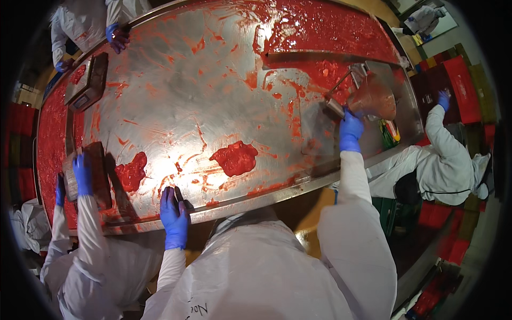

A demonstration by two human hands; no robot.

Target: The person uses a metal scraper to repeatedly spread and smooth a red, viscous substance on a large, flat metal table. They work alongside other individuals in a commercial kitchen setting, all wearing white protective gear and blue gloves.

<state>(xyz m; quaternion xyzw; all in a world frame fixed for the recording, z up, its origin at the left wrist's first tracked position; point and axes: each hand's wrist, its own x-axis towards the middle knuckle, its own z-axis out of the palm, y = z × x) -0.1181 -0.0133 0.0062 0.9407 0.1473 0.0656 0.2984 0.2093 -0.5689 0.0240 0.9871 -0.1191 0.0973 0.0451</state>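
Note:
My left hand [175,220], in a blue glove, rests on the near rim of a large stainless steel table [180,92], holding nothing. My right hand [351,130], also gloved in blue, reaches over the table's right part. Its fingers close around the handle end of a metal vessel [372,96], tilted, smeared red and partly blurred; its exact kind is unclear. A wet red lump [235,158], perhaps fish roe, lies between my hands. Another red lump [131,172] is left of my left hand.
Beside me, a co-worker's hand [83,174] is on a box-like frame [96,176]; a second frame [88,82] stands farther back. Another co-worker's hand [117,38] touches the far-left edge. Red mass [336,28] lies behind a divider [332,59]. Red crates [464,88] stand at right.

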